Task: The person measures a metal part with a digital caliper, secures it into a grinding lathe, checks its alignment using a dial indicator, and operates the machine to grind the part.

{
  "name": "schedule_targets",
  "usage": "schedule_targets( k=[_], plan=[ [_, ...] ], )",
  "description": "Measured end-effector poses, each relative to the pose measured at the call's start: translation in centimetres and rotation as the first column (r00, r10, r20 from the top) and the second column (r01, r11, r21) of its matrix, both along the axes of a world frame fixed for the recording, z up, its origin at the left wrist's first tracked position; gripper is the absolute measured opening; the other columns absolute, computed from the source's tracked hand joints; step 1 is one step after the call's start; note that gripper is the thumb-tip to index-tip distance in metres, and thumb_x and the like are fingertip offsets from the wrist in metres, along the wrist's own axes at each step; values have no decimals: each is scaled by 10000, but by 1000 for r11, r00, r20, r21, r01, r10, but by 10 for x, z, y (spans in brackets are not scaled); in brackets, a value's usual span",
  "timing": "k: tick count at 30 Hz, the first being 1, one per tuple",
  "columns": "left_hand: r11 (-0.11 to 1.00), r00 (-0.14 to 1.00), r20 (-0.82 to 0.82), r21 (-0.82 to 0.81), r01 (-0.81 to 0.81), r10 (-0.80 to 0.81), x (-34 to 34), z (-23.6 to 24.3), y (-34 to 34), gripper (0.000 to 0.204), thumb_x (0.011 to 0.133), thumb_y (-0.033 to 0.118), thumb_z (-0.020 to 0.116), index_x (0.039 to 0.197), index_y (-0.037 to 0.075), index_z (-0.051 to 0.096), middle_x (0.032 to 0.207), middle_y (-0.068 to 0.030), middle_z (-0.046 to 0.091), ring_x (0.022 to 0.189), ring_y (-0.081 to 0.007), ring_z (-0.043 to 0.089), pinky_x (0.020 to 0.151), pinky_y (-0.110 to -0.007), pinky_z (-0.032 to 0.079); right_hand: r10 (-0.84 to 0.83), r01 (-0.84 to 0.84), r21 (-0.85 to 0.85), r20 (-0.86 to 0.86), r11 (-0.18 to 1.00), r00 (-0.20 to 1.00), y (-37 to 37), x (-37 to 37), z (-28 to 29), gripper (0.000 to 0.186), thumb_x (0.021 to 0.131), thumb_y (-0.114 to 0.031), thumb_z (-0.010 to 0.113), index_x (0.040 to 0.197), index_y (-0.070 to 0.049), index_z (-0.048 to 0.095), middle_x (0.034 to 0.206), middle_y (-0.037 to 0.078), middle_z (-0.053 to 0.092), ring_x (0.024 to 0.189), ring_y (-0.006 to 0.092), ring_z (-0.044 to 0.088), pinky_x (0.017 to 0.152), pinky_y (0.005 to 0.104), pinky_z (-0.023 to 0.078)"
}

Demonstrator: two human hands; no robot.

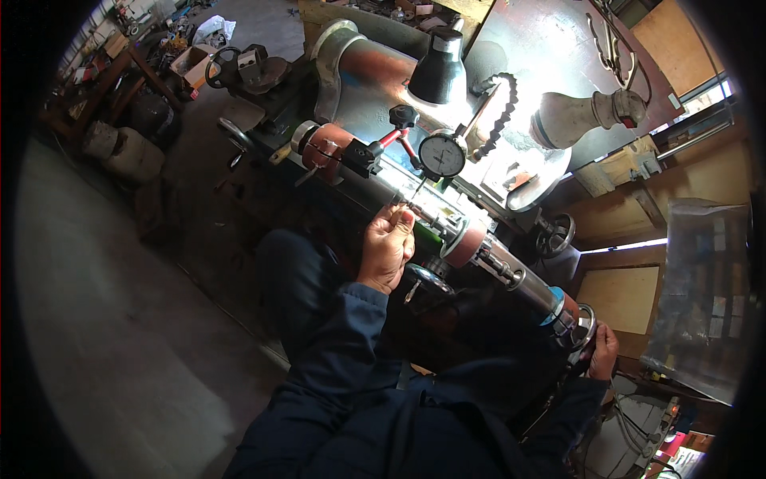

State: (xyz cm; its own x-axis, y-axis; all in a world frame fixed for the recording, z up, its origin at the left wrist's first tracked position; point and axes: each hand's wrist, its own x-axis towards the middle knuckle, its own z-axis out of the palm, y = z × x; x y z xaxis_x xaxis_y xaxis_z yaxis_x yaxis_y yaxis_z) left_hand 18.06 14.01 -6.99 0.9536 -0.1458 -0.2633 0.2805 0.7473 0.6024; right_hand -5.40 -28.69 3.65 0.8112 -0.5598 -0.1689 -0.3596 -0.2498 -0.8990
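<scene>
My left hand (388, 247) is closed, its thumb and fingertips pinched at a slender metal shaft (431, 214) on a small lathe-like machine. Just above those fingers a round dial gauge (442, 155) hangs from a red jointed arm (409, 148) with a black knob (404, 116), its thin stem pointing down toward the shaft. At the machine's right end my right hand (604, 351) is closed on the rim of a metal handwheel (588, 326). Between the hands are a reddish round housing (466, 242) and a bright spindle barrel (533, 289).
A black lamp (439, 68) and a pale lamp head (586, 118) stand behind the machine. A crank handwheel (429, 279) sits below its middle, another handwheel (556, 234) behind it. A plastic sheet (698, 295) hangs at right; gas cylinders (124, 148) stand far left.
</scene>
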Motion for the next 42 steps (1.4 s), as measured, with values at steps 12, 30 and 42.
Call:
schedule_targets(
  k=[12,30,42],
  plan=[
    [1000,1000,-21,15,4,-4,1,0,-2,115,1012,168,627,1097,98,592,748,26,552,462,-46,448,401,-206,329,95,-103,-79,-103,992,990,-33,3,-78,335,1027,-325,592,1075,-4,675,724,-15,627,525,49,509,446,238,423],
    [1000,1000,-22,12,-6,6,2,2,-4,89,1021,185,612,1055,105,592,695,18,552,451,-45,431,398,-208,312,24,-22,71,-19,997,1000,-22,5,-16,325,1062,-288,517,1142,-4,655,690,-11,627,423,46,472,390,207,383],
    [1000,999,-34,1,-10,10,3,10,-5,65,1022,171,608,1021,110,585,780,-4,625,458,-54,447,402,-212,319,214,-249,-211,-176,945,961,-52,-15,-83,301,1028,-314,579,1031,-20,644,614,-5,561,414,97,485,406,269,424]
  ],
)
